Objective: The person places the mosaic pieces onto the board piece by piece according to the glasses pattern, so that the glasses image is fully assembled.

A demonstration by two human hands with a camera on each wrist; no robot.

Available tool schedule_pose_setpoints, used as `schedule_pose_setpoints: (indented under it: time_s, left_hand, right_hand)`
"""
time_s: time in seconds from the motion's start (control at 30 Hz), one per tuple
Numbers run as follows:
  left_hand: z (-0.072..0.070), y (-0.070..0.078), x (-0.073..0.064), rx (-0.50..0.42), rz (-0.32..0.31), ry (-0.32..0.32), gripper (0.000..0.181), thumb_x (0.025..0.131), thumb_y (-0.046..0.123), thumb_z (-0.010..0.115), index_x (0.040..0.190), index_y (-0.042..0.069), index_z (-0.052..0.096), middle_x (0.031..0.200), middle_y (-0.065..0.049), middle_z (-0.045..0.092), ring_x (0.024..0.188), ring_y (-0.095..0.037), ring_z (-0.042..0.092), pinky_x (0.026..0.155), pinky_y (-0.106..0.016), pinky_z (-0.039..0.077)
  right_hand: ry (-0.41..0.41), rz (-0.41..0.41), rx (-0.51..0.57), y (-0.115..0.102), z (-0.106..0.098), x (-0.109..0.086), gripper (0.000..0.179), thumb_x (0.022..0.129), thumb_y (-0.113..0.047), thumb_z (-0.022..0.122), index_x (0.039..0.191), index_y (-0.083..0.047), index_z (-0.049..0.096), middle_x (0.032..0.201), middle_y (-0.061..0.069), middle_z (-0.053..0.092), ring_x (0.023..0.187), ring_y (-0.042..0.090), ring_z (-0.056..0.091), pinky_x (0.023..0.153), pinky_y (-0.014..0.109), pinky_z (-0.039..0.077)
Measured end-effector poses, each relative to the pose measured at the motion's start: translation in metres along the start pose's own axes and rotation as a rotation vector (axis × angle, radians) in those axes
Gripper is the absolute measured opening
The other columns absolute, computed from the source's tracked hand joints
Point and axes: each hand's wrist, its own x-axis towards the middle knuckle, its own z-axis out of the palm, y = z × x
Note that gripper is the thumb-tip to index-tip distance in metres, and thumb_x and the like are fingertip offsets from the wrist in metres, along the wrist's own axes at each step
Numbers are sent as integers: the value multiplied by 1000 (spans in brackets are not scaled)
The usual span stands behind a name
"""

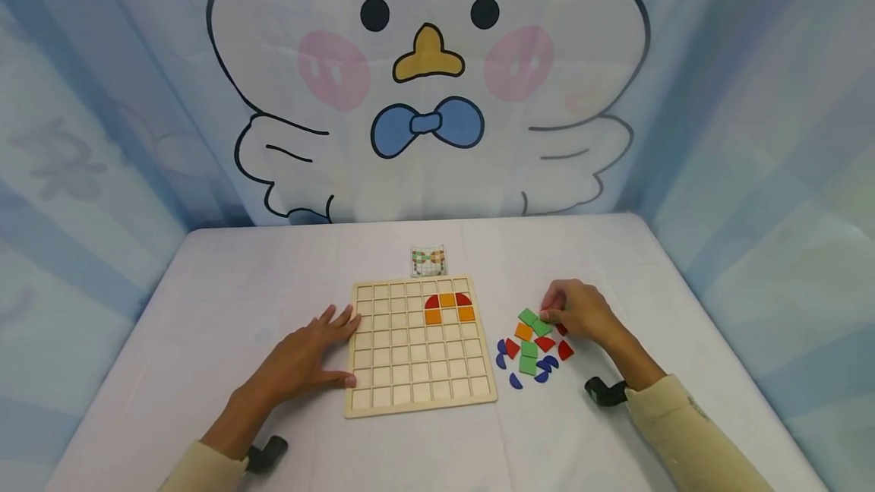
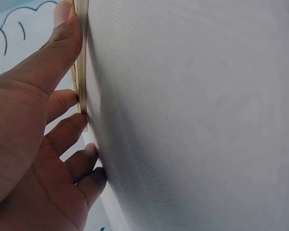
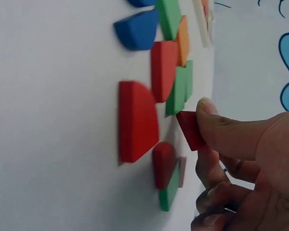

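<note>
My left hand (image 1: 304,359) rests spread at the left edge of a wooden grid board (image 1: 410,363). In the left wrist view, its thumb (image 2: 62,43) and fingertips touch the board's side. Near the board's top right are red quarter-round pieces (image 1: 463,300) and orange squares (image 1: 447,300) set in the cells. Over the loose pieces to the right, my right hand (image 1: 581,310) pinches a red piece (image 3: 189,130) between thumb and forefinger, held above the table. Red quarter-rounds (image 3: 137,122) and green squares (image 3: 177,91) lie close under it.
A small pattern card (image 1: 428,261) lies behind the board. Blue half-rounds (image 1: 516,381), an orange square (image 1: 523,332) and more green squares (image 1: 528,365) are scattered on the white table (image 1: 273,272) right of the board. A curtain with a cartoon figure hangs behind.
</note>
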Motion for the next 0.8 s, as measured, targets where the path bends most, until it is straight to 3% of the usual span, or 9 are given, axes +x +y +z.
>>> schedule_pose_setpoints:
  time_s: [0.2, 0.4, 0.63, 0.8]
  left_hand:
    - [-1, 0, -1, -6, -1, 4, 105, 77, 51, 90, 163, 14, 43, 170, -12, 37, 159, -47, 32, 115, -72, 41]
    - [-2, 1, -1, -1, -3, 2, 105, 77, 53, 89, 163, 15, 43, 171, -12, 37, 159, -46, 33, 115, -72, 41]
    - [-3, 2, -2, -1, -6, 0, 105, 77, 54, 89, 163, 14, 44, 170, -12, 38, 158, -47, 34, 115, -72, 41]
    - [-3, 3, -1, 0, -12, -3, 105, 77, 55, 89, 163, 15, 44, 170, -12, 37, 158, -46, 34, 115, -72, 41]
  right_hand:
    - [2, -75, 108, -12, 3, -6, 8, 102, -18, 73, 108, -13, 71, 85, 8, 63, 71, 21, 57, 60, 29, 54]
    - [41, -112, 153, -29, 10, -6, 15, 98, -21, 79, 100, -14, 65, 89, 5, 65, 76, 22, 54, 58, 28, 51]
    - [13, -167, 180, -49, 21, -8, 18, 98, -15, 76, 116, -17, 75, 90, 4, 69, 70, 22, 57, 57, 30, 54]
    - [-14, -171, 216, -63, 31, -9, 10, 98, -19, 77, 106, -19, 71, 89, 1, 72, 66, 23, 59, 55, 30, 54]
